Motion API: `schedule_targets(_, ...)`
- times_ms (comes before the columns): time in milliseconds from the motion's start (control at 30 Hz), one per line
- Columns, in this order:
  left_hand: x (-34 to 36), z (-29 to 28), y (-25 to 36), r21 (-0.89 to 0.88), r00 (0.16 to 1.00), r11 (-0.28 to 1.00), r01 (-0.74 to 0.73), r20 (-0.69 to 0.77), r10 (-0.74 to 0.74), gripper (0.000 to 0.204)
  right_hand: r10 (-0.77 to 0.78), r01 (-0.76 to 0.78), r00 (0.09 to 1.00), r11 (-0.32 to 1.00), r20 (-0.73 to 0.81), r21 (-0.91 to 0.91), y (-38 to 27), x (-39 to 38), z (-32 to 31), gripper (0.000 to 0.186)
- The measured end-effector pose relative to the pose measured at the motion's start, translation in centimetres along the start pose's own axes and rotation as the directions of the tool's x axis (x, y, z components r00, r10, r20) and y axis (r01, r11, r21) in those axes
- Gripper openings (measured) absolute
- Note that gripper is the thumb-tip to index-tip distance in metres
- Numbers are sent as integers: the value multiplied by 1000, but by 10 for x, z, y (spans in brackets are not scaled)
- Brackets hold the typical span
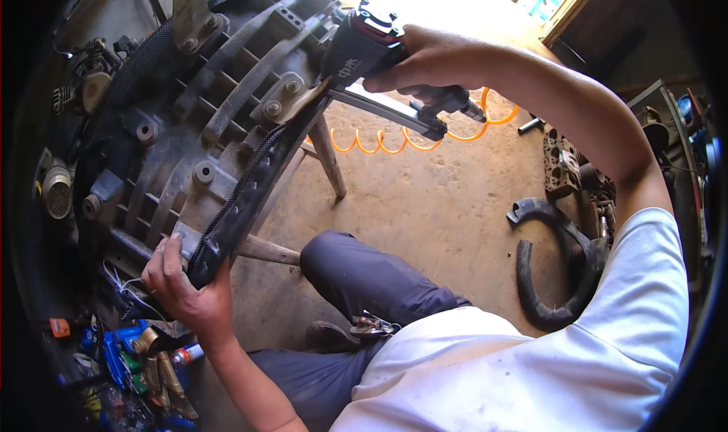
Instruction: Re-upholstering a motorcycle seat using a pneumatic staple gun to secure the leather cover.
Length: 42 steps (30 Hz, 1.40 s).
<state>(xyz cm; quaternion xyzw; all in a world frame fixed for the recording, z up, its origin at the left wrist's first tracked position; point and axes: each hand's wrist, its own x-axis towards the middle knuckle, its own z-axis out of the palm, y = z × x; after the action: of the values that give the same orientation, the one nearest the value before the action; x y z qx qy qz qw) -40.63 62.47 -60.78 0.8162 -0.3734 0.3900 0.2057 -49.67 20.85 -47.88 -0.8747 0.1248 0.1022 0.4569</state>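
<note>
The underside of a motorcycle seat, its black ribbed plastic base [227,102] facing up, fills the upper left. Black textured cover [241,186] is folded over its near edge, with a row of small marks along the fold. My left hand [182,288] grips the lower end of the seat, fingers on the base and thumb at the edge. At the far end, my right hand [425,61] is wrapped round a black pneumatic staple gun [355,49]. Its nose is at or near the seat's edge; contact is hard to make out. An orange coiled air hose [379,145] trails behind it.
Wooden stool legs [327,159] stand below the seat. Curved black rubber pieces [557,311] and a metal engine part [560,163] lie on the floor at right. Tools and bottles [155,371] crowd the lower left. Keys [373,326] hang at my waist.
</note>
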Motion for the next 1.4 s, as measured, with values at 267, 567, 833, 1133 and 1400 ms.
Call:
schedule_targets(267,1,1,-4,-5,1000,1000,-25,-16,25,64,-36,46,994,995,102,-94,7,22,-28,26)
schedule_targets(567,3,-4,-5,-2,1000,1000,-19,-10,19,61,-42,45,998,996,41,-82,8,20,-40,48)
schedule_targets(833,10,-8,1,-31,999,999,16,49,-14,65,-60,39,997,949,-57,-311,-6,10,-44,54)
schedule_targets(1133,5,-5,-2,35,998,998,-50,51,48,63,48,27,988,878,144,-478,-24,62,-53,46)
schedule_targets(1400,4,-11,-1,120,996,990,-77,57,70,54,17,98,977,851,213,-515,-31,78,-38,26)
